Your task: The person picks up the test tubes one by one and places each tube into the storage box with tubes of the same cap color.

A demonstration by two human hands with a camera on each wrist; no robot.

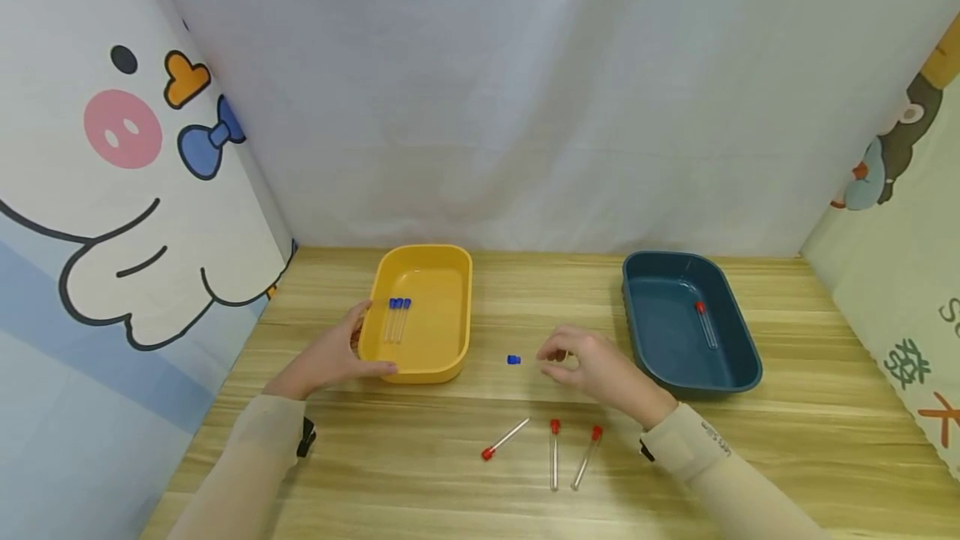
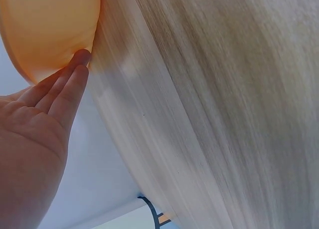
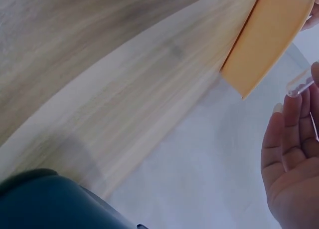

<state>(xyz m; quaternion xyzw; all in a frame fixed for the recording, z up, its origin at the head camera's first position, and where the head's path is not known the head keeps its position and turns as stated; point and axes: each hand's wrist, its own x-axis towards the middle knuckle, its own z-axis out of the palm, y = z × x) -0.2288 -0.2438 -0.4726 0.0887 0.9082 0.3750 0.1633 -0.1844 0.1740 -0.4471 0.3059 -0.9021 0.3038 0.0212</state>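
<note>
Pinching a blue-capped tube (image 1: 513,360) near its clear end, the right hand (image 1: 592,363) has its thumb and fingertips basically together, cap poking out toward the yellow tray (image 1: 437,319). The tube's just above the table, between both trays. Left hand's (image 1: 333,359) fairly straight fingers are spread wide, touching the yellow tray's near-left corner.

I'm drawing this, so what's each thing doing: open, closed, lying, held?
Yellow tray: open, touched by left hand
Teal tray: open, untouched
Three blue-capped tubes: closed, lying in yellow tray
Red-capped tube: closed, lying in teal tray
Three red-capped tubes: closed, lying on table
Clear tube: pinched by right hand
Blue cap: near right hand; attachment to tube unclear
</note>
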